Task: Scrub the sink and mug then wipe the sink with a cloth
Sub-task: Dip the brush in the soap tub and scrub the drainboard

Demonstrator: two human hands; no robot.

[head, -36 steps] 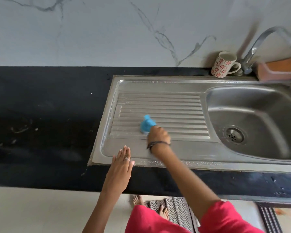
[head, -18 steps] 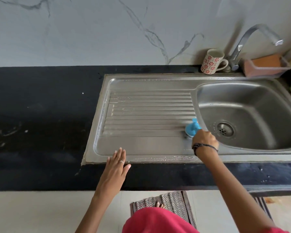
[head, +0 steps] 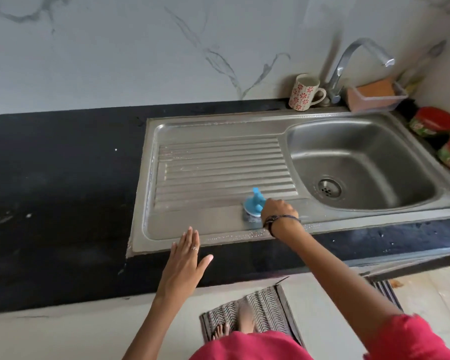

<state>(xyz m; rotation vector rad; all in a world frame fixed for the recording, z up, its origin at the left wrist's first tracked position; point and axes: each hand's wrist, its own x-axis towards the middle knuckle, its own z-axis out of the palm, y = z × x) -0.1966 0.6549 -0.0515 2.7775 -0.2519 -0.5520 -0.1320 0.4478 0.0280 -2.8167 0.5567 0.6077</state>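
A steel sink (head: 218,131) with a ribbed draining board on the left and a bowl with a drain (head: 329,188) on the right is set into a black counter. My right hand (head: 277,210) grips a blue-handled scrubber (head: 253,203) whose steel-wool pad presses on the flat front strip of the draining board. With fingers straight, my left hand (head: 185,261) rests flat on the sink's front-left rim and the counter edge. A white mug (head: 304,92) with red flowers stands upright behind the sink, left of the tap. No cloth is in view.
The tap (head: 348,63) arches over the bowl's back edge. A clear tray holding an orange sponge (head: 374,96) sits right of it. Two red-lidded jars (head: 433,122) stand at the far right. Black counter (head: 57,190) stretches left. A striped mat (head: 265,307) lies on the floor.
My right hand swept the scrubber right across the draining board towards the bowl, then back left a little and nearer the front rim. My left hand stayed on the front edge.
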